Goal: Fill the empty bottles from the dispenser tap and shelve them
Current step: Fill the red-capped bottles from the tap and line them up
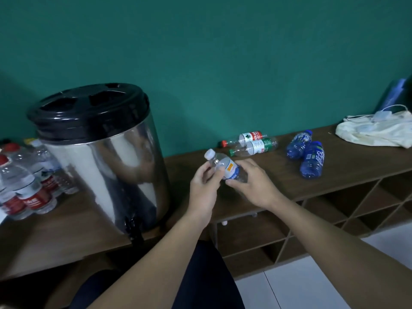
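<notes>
A small clear bottle (225, 165) with a white cap and a blue and yellow label is tilted above the wooden counter (334, 175). My left hand (204, 188) grips its neck end and my right hand (252, 184) holds its base. The steel dispenser (107, 161) with a black lid stands to the left, its black tap (133, 226) hanging over the counter's front edge. Two clear empty bottles (252, 143) and two blue bottles (306, 156) lie on the counter behind my hands.
Several capped water bottles (29, 186) stand left of the dispenser. A cream cloth bag (376, 131) lies at the far right. Diagonal wooden shelf compartments (334, 210) sit under the counter. White floor tiles show at lower right.
</notes>
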The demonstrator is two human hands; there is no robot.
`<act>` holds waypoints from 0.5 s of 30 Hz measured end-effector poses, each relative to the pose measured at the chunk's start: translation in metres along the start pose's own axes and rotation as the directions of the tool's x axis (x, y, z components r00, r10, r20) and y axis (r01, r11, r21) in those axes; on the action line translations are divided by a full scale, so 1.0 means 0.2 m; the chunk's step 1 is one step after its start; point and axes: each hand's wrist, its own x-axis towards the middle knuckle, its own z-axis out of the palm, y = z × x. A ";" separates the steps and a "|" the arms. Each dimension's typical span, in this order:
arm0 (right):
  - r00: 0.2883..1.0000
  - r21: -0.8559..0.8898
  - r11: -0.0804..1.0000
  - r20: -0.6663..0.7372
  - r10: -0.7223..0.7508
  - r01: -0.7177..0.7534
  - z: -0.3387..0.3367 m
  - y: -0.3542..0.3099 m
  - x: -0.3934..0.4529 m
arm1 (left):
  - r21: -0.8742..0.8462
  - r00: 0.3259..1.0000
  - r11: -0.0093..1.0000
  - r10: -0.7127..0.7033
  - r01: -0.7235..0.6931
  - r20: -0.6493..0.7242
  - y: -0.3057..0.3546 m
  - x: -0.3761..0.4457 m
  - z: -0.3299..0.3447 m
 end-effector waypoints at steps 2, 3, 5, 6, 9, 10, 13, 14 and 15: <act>0.999 0.192 0.980 0.016 0.051 -0.054 0.02 -0.13 -0.05 | 0.026 0.992 0.997 0.063 -0.066 0.106 0.03 -0.11 -0.06; 0.996 0.275 0.958 0.042 0.073 -0.082 0.03 -0.19 -0.08 | 0.048 0.981 0.993 0.096 -0.106 0.166 0.04 -0.15 -0.09; 0.992 0.375 0.920 0.092 0.090 -0.118 0.07 -0.29 -0.13 | 0.078 0.961 0.985 0.128 -0.151 0.246 0.05 -0.24 -0.16; 0.990 0.393 0.910 0.102 0.096 -0.129 0.08 -0.34 -0.15 | 0.082 0.952 0.984 0.132 -0.160 0.276 0.06 -0.28 -0.20; 0.984 0.407 0.898 0.122 0.128 -0.168 0.12 -0.45 -0.20 | 0.112 0.928 0.977 0.130 -0.179 0.348 0.11 -0.35 -0.32; 0.978 0.439 0.876 0.150 0.148 -0.200 0.13 -0.48 -0.20 | 0.146 0.922 0.969 0.135 -0.199 0.364 0.13 -0.38 -0.35; 0.949 0.455 0.848 0.275 0.155 -0.271 0.14 -0.58 -0.21 | 0.257 0.927 0.932 0.161 -0.256 0.339 0.14 -0.42 -0.43; 0.950 0.368 0.899 0.280 0.136 -0.237 0.12 -0.62 -0.21 | 0.277 0.934 0.923 0.174 -0.265 0.312 0.14 -0.43 -0.45; 0.960 0.253 0.950 0.251 0.120 -0.185 0.11 -0.66 -0.21 | 0.289 0.939 0.919 0.184 -0.269 0.291 0.12 -0.44 -0.48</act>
